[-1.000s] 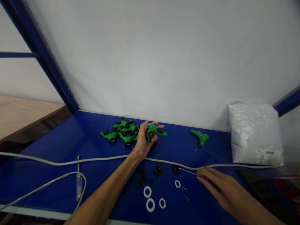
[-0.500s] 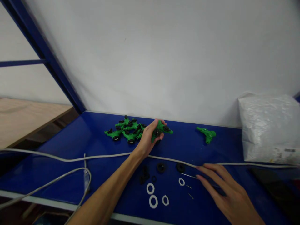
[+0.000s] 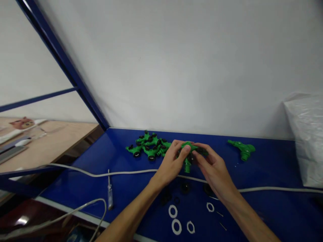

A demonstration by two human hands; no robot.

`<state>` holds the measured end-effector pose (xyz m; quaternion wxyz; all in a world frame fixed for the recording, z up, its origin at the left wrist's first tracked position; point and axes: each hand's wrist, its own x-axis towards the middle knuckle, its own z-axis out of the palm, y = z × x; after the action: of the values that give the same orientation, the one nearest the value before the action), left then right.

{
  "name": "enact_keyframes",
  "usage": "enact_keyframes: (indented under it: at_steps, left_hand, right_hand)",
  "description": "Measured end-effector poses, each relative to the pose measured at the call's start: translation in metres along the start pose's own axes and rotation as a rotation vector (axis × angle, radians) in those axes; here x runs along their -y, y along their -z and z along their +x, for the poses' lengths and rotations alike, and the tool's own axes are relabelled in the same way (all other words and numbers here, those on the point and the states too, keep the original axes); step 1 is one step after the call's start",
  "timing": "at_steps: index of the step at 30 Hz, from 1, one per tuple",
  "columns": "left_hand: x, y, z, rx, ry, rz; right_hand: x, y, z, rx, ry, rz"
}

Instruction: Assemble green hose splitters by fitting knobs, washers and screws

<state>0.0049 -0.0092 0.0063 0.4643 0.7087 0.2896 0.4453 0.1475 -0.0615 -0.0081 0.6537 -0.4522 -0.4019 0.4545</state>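
Observation:
A green Y-shaped hose splitter (image 3: 187, 167) with black parts is held up over the table, one green outlet pointing down. My left hand (image 3: 170, 164) grips its left side, thumb on top. My right hand (image 3: 214, 166) has its fingers closed around the right side, hiding part of it. Left of my hands lies a group of several similar green splitters (image 3: 150, 153) with black rings and levers. Below my hands are white rings (image 3: 173, 211), a black ring (image 3: 185, 187) and thin metal pins (image 3: 223, 226). Another green splitter body (image 3: 242, 149) lies at the right.
A white cable (image 3: 121, 173) runs across the blue table (image 3: 131, 201), passing under my forearms. A screwdriver (image 3: 110, 195) with a clear handle lies at left. At far right stands a white plastic bag (image 3: 308, 141). Beyond the blue frame (image 3: 85, 97) is a wooden surface (image 3: 65, 137).
My right hand has left the table near the thin metal pin and come up to the green splitter, which both hands now hold. The view has shifted to the left.

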Motion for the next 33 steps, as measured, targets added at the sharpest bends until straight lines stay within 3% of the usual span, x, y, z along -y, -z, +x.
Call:
enact_keyframes:
  at_steps: [3,8,11,16,25,27,30,33]
  left_hand:
    - [-0.010,0.021,-0.034,0.084,0.020,0.284]
    - [-0.017,0.056,-0.086,0.403,0.032,0.731]
    - [-0.014,0.062,-0.099,0.450,-0.038,0.843]
    - [-0.006,0.063,-0.101,0.414,-0.107,0.849]
    - [-0.001,0.064,-0.098,0.324,-0.033,0.762]
    - [-0.003,0.065,-0.095,0.250,0.019,0.732]
    - [-0.013,0.064,-0.084,0.071,0.208,0.630]
    - [-0.026,0.053,-0.062,-0.081,0.303,0.378]
  right_hand:
    - [0.007,0.007,0.000,-0.062,-0.053,0.141]
    - [0.013,0.011,0.003,-0.074,-0.113,0.243]
    - [0.012,0.009,0.000,-0.025,-0.133,0.248]
    - [0.009,0.006,-0.004,0.046,-0.135,0.218]
    - [0.007,0.006,-0.004,0.084,-0.130,0.189]
    - [0.007,0.006,-0.005,0.112,-0.123,0.183]
    - [0.008,0.007,-0.007,0.172,-0.124,0.181]
    - [0.007,0.008,-0.008,0.183,-0.138,0.190]
